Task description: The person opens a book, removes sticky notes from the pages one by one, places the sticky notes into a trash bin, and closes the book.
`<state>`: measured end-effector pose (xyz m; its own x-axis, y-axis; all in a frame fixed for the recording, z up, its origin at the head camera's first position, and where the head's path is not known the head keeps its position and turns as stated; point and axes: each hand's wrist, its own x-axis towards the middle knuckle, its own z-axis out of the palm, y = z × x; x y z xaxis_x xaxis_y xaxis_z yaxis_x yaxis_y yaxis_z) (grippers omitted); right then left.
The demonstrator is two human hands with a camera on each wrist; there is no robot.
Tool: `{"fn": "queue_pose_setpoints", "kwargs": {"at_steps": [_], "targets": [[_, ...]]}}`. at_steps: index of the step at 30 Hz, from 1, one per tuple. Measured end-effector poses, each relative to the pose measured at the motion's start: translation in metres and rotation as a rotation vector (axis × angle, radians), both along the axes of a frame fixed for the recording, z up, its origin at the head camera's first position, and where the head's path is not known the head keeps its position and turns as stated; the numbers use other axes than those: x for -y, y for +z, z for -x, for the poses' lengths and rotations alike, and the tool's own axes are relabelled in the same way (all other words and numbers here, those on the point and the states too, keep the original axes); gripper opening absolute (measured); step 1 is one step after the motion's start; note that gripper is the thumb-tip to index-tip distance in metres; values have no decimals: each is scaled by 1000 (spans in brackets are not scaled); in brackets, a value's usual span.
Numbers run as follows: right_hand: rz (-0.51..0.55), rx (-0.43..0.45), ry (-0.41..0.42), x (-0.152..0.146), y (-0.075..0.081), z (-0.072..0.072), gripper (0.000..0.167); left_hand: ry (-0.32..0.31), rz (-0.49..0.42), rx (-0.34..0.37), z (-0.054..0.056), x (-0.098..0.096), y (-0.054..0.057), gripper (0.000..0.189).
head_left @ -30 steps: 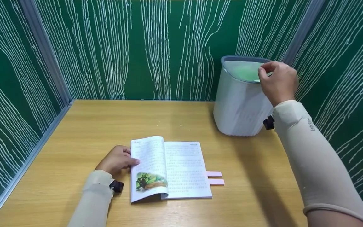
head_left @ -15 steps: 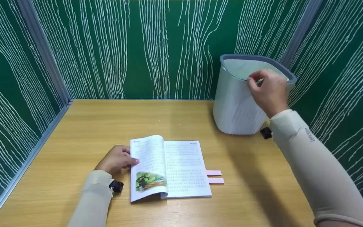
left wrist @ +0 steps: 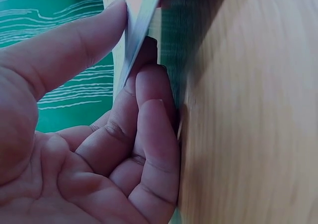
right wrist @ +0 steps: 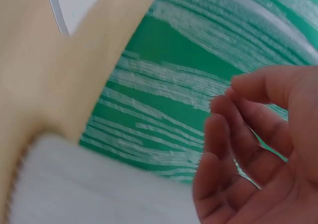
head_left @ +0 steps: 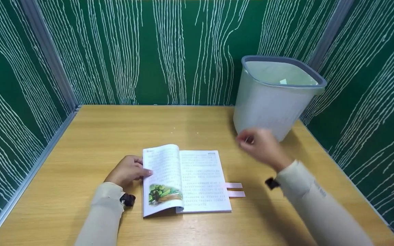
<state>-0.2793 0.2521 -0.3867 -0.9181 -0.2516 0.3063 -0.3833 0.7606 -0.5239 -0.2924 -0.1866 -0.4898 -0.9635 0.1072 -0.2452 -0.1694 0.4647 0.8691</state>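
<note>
An open book (head_left: 204,181) lies on the table, with a picture of green leaves on its raised left page. My left hand (head_left: 127,171) pinches that left side by its outer edge; in the left wrist view the thumb is on the page (left wrist: 141,28) and the fingers are behind it. Two pink page tabs (head_left: 236,194) stick out of the book's right side. Between book and bin, my right hand (head_left: 262,145) hovers above the table, fingers loosely curled, thumb close to the index finger. Nothing shows between them in the right wrist view.
A white waste bin (head_left: 265,106) with a grey rim stands at the back right corner, a small pale piece (head_left: 283,81) visible inside. Green walls with white lines enclose the table (head_left: 132,123). A few tiny white specks lie behind the book.
My right hand has come from the bin's rim down and left toward the book. The bin's opening and the pale piece inside are now uncovered. My left hand keeps its hold.
</note>
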Motion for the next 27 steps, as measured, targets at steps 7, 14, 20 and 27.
{"fn": "queue_pose_setpoints", "kwargs": {"at_steps": [7,14,20,27], "targets": [[-25,91,120,5,-49,-20,8,-4,-14,-5,-1,0,-1,36],[28,233,140,1,-83,-26,14,-16,-44,-9,-1,0,-1,35],[133,377,195,-3,-103,-23,20,-4,-25,7,-1,0,0,34],[185,463,248,-7,-115,-17,22,3,-7,9,0,-1,2,38]]}}
